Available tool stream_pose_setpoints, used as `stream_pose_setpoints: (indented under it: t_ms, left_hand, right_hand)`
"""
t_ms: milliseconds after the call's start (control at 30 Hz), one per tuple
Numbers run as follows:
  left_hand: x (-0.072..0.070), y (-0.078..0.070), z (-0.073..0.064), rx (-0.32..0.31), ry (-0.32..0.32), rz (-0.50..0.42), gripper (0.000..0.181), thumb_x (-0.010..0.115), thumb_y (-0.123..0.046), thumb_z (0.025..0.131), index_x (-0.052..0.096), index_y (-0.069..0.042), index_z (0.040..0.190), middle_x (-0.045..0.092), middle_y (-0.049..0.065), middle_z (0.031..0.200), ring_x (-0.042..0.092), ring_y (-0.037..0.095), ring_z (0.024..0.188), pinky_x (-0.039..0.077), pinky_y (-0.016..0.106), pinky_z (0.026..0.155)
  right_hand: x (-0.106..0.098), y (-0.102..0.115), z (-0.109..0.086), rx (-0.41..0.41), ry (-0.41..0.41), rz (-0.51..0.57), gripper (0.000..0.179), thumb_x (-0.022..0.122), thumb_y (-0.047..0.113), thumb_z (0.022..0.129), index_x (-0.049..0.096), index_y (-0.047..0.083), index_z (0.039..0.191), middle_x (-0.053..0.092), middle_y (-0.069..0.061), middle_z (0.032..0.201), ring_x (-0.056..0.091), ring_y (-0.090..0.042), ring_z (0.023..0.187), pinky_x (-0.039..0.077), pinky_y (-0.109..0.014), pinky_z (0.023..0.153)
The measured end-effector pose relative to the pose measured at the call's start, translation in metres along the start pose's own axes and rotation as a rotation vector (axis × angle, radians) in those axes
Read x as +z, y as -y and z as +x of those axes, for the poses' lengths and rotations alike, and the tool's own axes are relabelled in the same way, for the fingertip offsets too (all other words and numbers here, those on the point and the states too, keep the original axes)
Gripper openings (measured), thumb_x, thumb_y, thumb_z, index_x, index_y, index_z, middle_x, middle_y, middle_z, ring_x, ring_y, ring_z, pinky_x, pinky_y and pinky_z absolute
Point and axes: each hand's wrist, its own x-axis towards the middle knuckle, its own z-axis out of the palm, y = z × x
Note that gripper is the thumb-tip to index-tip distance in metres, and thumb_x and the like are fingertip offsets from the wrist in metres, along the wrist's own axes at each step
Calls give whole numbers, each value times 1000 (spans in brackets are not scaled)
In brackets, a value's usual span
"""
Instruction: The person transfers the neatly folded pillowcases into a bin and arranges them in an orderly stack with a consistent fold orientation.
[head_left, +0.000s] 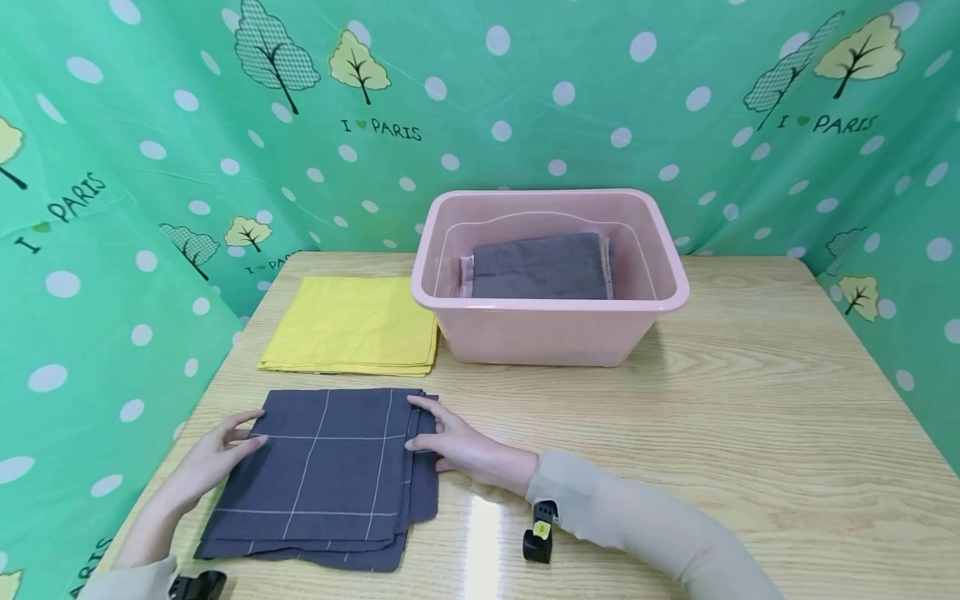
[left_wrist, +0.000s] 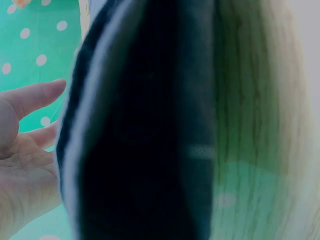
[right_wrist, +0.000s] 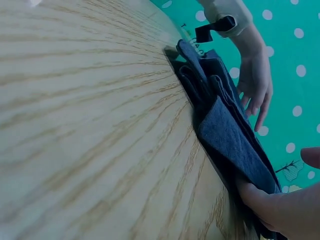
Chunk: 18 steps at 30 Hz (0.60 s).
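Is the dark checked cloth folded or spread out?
Folded. The dark checked cloth shows several stacked edges along its right and near sides in the head view.

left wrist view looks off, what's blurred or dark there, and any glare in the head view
Left wrist: the dark cloth is blurred and nearly black in the middle, the table washed out toward the right; head: yes, a white streak of glare on the table, just below the right hand.
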Motion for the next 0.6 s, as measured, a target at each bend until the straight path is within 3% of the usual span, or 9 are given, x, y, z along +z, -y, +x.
stream_pose_setpoints:
  t_ms: [100,300,600]
  left_hand:
    - [0,-1,0,2,2,-3,59,45,-28,92,25,9,133,43,37,115,48,45,101,45,41,74]
    - [1,-2,0,3,22,-15,57,48,-27,91,30,7,132,43,35,114,54,38,94,47,36,69]
    - [3,-3,-1,40,15,-26,51,54,-17,88,36,6,130,46,28,112,56,34,90,47,30,64]
  right_hand:
    - [2,-1,2,10,26,7,64,59,6,81,34,28,135,20,-14,141,48,-31,110,40,-50,87]
    - [2,-6,6,-3,49,0,58,57,2,82,39,21,133,46,-10,123,58,-24,95,46,-37,83]
    - [4,-8,3,-141,-74,-143,48,63,3,78,51,16,123,58,-8,109,60,-16,86,48,-26,75]
